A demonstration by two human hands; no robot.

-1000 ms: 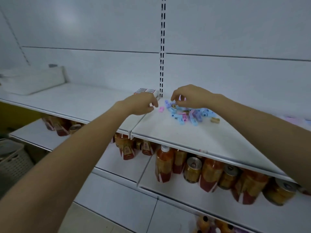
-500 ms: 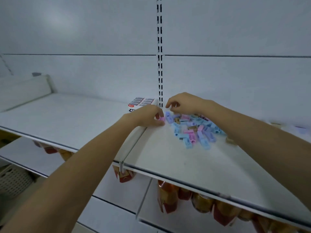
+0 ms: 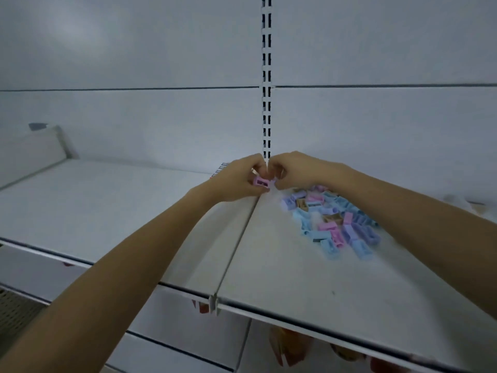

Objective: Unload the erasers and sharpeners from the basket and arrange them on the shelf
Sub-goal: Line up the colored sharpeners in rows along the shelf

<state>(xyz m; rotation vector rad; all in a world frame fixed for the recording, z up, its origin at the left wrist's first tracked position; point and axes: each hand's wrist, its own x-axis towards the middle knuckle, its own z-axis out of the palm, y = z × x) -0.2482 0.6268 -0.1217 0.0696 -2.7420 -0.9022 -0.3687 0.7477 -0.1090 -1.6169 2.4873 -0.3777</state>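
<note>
Fingers of my left hand (image 3: 240, 181) curl round a pink sharpener (image 3: 261, 182), held just above the shelf (image 3: 269, 270). My right hand (image 3: 297, 170) pinches its other end. The loose sharpener pile (image 3: 334, 223) lies to the right of both grips.

Smooth plastic sharpeners (image 3: 333, 222) on a matt painted-metal shelf (image 3: 282, 265).
</note>
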